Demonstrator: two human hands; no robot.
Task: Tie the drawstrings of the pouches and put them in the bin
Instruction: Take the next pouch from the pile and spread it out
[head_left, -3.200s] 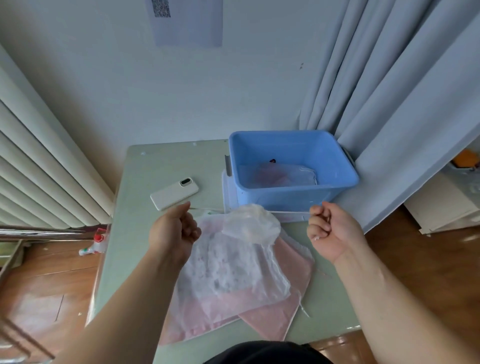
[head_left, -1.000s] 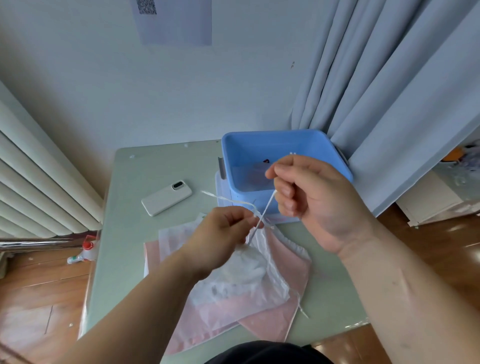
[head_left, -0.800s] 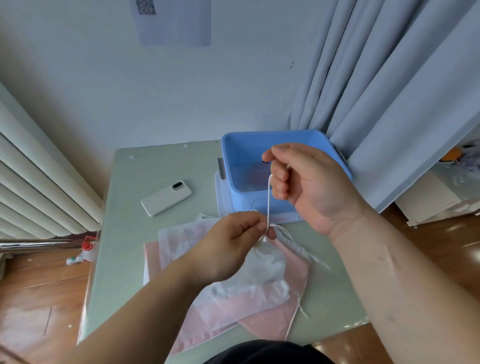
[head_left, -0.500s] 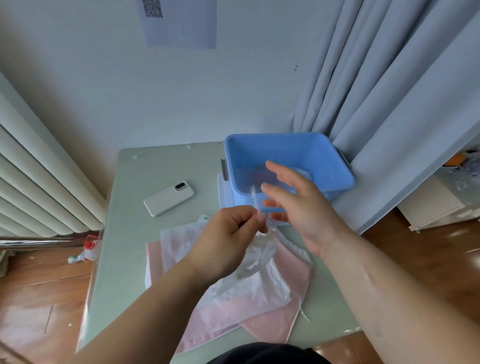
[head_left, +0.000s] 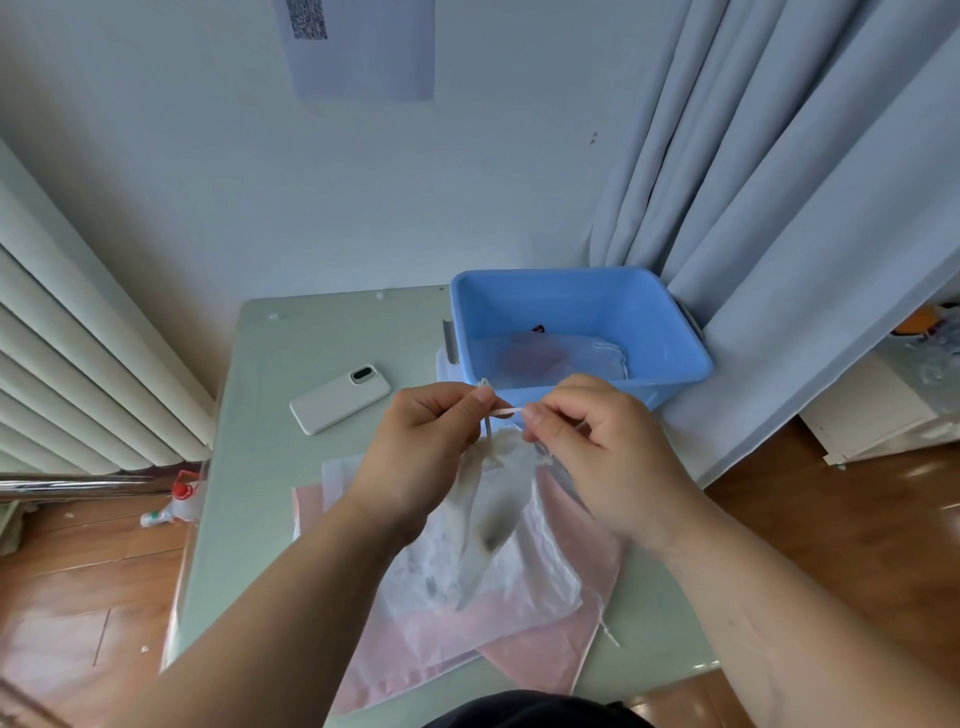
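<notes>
A sheer white pouch (head_left: 493, 509) hangs gathered at its neck just above the table. My left hand (head_left: 426, 447) and my right hand (head_left: 597, 447) each pinch an end of its white drawstring (head_left: 504, 412), which runs taut between the fingertips. Under it lie flat pouches, white and pink (head_left: 545, 660), stacked on the table. The blue bin (head_left: 675, 332) stands behind my hands, and a pouch (head_left: 561, 358) lies on its floor.
A white phone (head_left: 340, 397) lies on the pale green table (head_left: 270, 467), left of the bin. A grey curtain (head_left: 805, 208) hangs against the bin's right side. A small bottle (head_left: 174, 504) lies on the wooden floor at the left.
My right hand dropped from above the bin, let go for a moment, then came back to the cord. Both hands now hold the drawstring close together at the pouch's neck.
</notes>
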